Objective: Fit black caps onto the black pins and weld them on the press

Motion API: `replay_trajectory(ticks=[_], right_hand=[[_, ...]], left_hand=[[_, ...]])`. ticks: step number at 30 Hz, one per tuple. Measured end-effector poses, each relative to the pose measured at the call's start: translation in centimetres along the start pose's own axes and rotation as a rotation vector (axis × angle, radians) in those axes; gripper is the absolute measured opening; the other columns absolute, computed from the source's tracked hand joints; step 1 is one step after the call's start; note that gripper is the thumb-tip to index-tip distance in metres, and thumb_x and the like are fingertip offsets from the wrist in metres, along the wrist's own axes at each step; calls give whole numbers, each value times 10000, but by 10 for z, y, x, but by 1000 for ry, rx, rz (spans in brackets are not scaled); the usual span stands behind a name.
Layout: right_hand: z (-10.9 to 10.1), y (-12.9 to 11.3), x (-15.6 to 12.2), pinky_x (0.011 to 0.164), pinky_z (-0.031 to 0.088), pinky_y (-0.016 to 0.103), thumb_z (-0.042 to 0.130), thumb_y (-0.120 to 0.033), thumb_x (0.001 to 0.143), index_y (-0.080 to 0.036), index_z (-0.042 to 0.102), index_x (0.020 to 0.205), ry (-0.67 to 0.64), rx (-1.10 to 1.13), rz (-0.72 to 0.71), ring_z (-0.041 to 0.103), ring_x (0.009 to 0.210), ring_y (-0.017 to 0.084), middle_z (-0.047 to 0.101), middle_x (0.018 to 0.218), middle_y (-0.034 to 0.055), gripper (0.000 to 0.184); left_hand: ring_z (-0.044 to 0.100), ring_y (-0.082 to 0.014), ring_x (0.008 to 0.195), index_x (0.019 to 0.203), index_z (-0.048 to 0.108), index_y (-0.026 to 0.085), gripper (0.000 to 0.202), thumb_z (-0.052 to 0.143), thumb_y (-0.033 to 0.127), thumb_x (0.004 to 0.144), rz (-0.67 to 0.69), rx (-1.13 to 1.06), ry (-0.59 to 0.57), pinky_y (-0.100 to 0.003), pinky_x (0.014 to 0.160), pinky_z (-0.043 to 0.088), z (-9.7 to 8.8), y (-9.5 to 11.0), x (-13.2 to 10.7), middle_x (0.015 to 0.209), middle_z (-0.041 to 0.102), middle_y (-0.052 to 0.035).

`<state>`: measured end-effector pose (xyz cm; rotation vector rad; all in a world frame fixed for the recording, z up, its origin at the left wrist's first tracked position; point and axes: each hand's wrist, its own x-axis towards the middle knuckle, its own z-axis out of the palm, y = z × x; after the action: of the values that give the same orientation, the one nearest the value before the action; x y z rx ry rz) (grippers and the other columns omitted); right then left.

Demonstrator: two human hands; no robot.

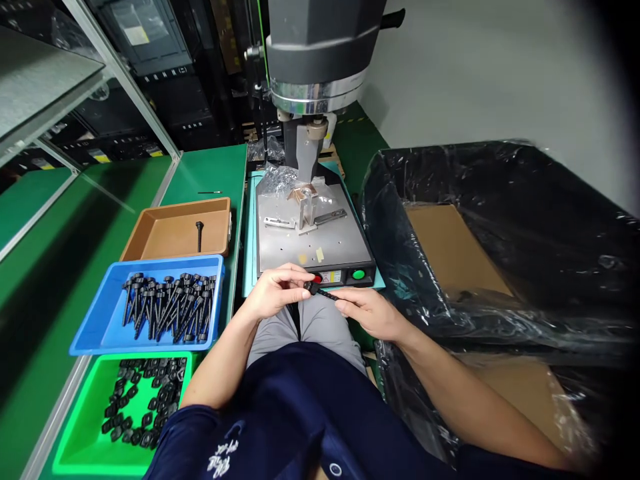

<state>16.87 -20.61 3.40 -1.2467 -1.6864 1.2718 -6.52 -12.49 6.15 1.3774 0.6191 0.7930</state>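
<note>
Between my hands is a black bolt-like part (326, 294) with a wide head and a long thin shaft, held just in front of the machine's base. My left hand (276, 292) pinches it at the head. The shaft's other end sits in the closed fingers of my right hand (369, 311). To the left, a blue tray (95, 307) carries many similar long black parts (167, 303). Small squarish black caps (163, 400) lie in a green bin (80, 427). One more long part (199, 235) rests in a brown tray (163, 230).
A press-like machine (320, 50) stands ahead, its metal tool (307, 150) above a fixture (304, 205) on a steel base plate (280, 250). Red and green buttons (359, 274) line its front. Black-plastic-lined boxes (475, 173) stand right. A thin rod (210, 193) lies on the green table (200, 163).
</note>
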Motion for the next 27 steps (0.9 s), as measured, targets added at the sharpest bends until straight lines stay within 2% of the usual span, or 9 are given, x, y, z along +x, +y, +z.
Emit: replay_trajectory(ticks=[2, 4, 6, 9, 12, 15, 17, 22, 27], right_hand=[[4, 4, 1, 477, 316, 234, 551, -554, 913, -128, 674, 1218, -75, 213, 127, 387, 522, 101, 510, 628, -6, 538], [8, 8, 1, 442, 207, 222, 587, -603, 870, -95, 658, 1219, -118, 377, 224, 268, 482, 76, 413, 576, -43, 621], [13, 11, 2, 443, 160, 222, 617, -614, 844, -83, 647, 1219, -126, 460, 267, 221, 480, 68, 376, 570, -57, 651], [19, 15, 3, 450, 170, 228, 599, -616, 854, -90, 658, 1181, -88, 446, 227, 232, 489, 74, 382, 579, -53, 622], [21, 15, 3, 469, 231, 233, 537, -590, 906, -115, 691, 1111, -13, 286, 129, 310, 527, 93, 433, 616, -24, 540], [24, 15, 1, 504, 289, 236, 514, -556, 934, -138, 695, 1123, 51, 184, 73, 388, 583, 112, 485, 657, -3, 493], [26, 16, -1, 485, 264, 232, 525, -555, 932, -138, 683, 1151, 44, 252, 88, 359, 554, 102, 477, 646, -10, 497], [36, 24, -6, 440, 153, 228, 615, -574, 875, -108, 659, 1159, -26, 617, 214, 226, 475, 64, 420, 594, -45, 548], [40, 26, -8, 445, 147, 224, 651, -557, 859, -115, 671, 1100, 16, 658, 201, 233, 479, 56, 423, 598, -44, 504]], left_hand=[[535, -87, 690, 960, 793, 244, 327, 867, 253, 642, -19, -30, -6, -241, 622, 435, -1, -1, 1, 927, 647, -34], [527, -86, 680, 946, 796, 235, 335, 878, 262, 622, -34, -51, 2, -238, 608, 424, -1, -4, 2, 910, 651, -36], [530, -92, 687, 937, 799, 223, 343, 884, 280, 610, -49, -55, 17, -240, 609, 425, -1, -7, 2, 909, 659, -44], [554, -109, 716, 941, 798, 219, 329, 872, 297, 630, -53, -18, 75, -252, 633, 444, -1, -11, 0, 910, 665, -49], [572, -119, 713, 945, 796, 218, 314, 861, 305, 650, -38, 75, 132, -257, 633, 455, -1, -13, -2, 856, 662, -39], [589, -127, 708, 957, 792, 209, 324, 855, 323, 660, -10, 146, 141, -261, 624, 471, 0, -11, -3, 863, 676, -44], [596, -127, 705, 954, 790, 202, 324, 855, 326, 661, 17, 163, 138, -260, 621, 482, 1, -10, -3, 868, 685, -48], [615, -139, 715, 918, 787, 181, 315, 868, 328, 652, 71, 177, 127, -275, 652, 519, 3, -12, -1, 829, 691, -53], [666, -166, 788, 955, 779, 191, 252, 813, 313, 737, 139, 257, 84, -298, 701, 551, 6, -16, -2, 912, 713, -72]])
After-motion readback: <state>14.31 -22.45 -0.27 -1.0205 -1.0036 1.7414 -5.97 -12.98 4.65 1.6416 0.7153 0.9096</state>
